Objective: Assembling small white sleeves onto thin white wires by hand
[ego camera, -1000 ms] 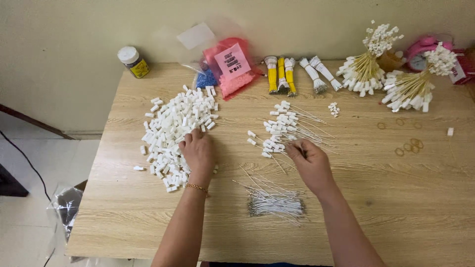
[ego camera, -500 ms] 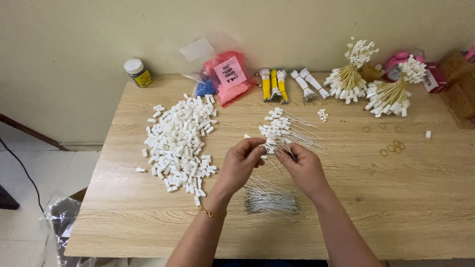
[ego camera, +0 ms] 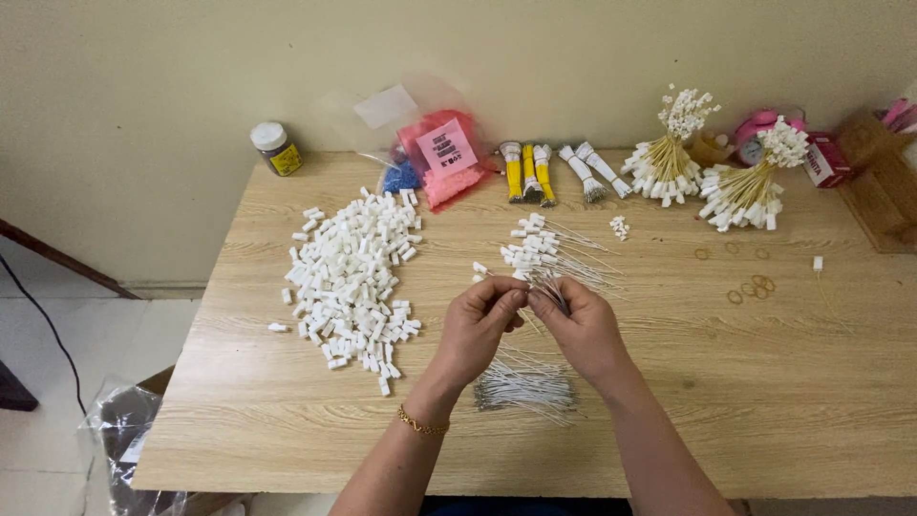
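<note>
My left hand (ego camera: 478,325) and my right hand (ego camera: 581,330) meet above the middle of the wooden table (ego camera: 764,401). The left fingers pinch a small white block, which I cannot see clearly. The right fingers pinch several thin wires (ego camera: 549,291). A bundle of loose thin wires (ego camera: 525,382) lies just below my hands. To the left spreads a big pile of small white blocks (ego camera: 353,277). Beyond my hands lies a small heap of wires tipped with white blocks (ego camera: 549,253).
Two tied bunches of tipped sticks (ego camera: 740,182) lie at the back right, with yellow and white bundles (ego camera: 549,172), a pink bag (ego camera: 444,153) and a small jar (ego camera: 277,148) along the wall. Rubber bands (ego camera: 750,282) are scattered at the right.
My left hand left the white block pile and came to meet my right hand. My right hand lifted off the table with wires in its fingers.
</note>
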